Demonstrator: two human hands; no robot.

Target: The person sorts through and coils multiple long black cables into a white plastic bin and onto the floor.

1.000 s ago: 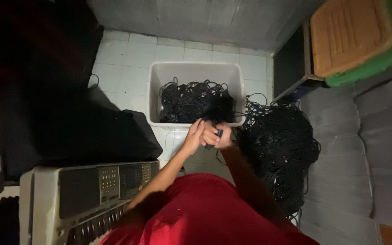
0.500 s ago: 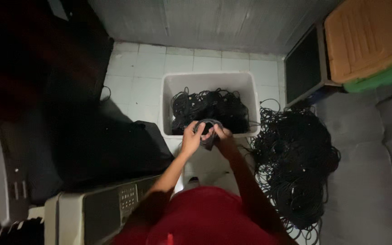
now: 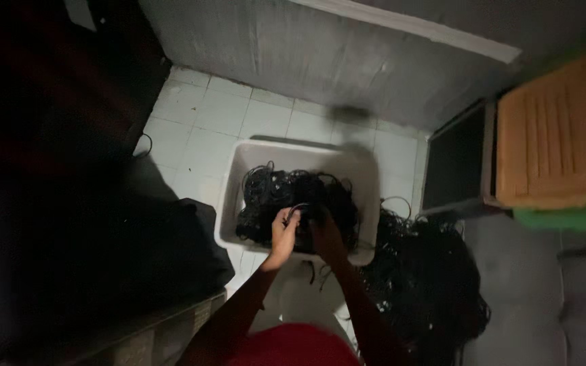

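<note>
Both hands are out over the near edge of the white plastic tub, which sits on the pale tiled floor. The left hand is curled shut around a small loop of black cable, thumb and fingers pinching it so the coil keeps its round shape. The right hand sits just beside it, touching the same bundle, but it's dark there and I can't tell whether it's gripping or just steadying. The loop hangs right above the tangle of black cables filling the tub, so anything slack drops back inside rather than onto the tiles.

Counting up: one tub, one loop in hand, two hands on it. Two heaps of cable, one inside the tub and a second, bigger loose pile spread on the floor to the right, touching the tub's side. Individual cables are too tangled to number.

Far right, one orange slatted crate sits on something green, with a dark panel leaning beside it. Left, a black bag slumps in shadow near the tub. A grey wall runs along the far side.
</note>
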